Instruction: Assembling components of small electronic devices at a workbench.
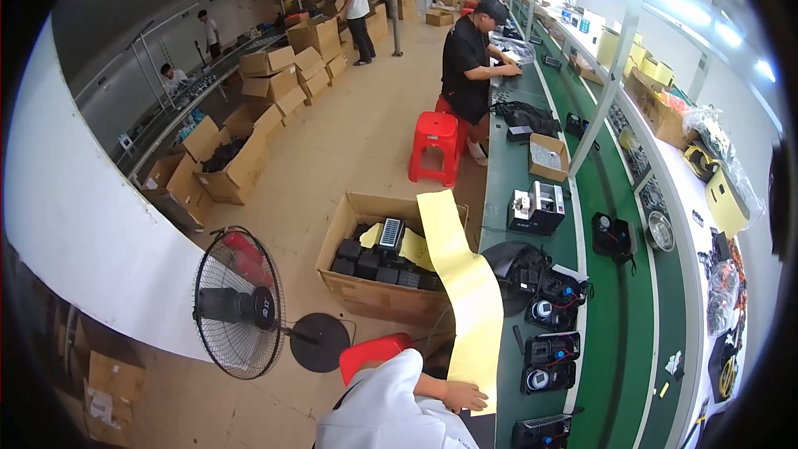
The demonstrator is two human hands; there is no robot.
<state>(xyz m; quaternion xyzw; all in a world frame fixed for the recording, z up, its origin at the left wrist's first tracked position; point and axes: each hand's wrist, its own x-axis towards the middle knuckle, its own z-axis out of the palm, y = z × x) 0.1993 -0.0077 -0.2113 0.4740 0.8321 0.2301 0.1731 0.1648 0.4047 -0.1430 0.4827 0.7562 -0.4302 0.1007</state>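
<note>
Left hand at the near end of a long yellow sheet
The left hand [463,397] lies on the near end of the yellow sheet [475,308], apparently to steady it; whether the fingers pinch it or merely press cannot be told. The right hand is out of view. The sheet runs away along the left edge of the green bench [517,168], its far end rising in front of the right side of a carton [378,293]; its wavy bend suggests thin, flexible stock. Open black cases [550,351] stand in a row to its right, seemingly spaced for easy reach.
</note>
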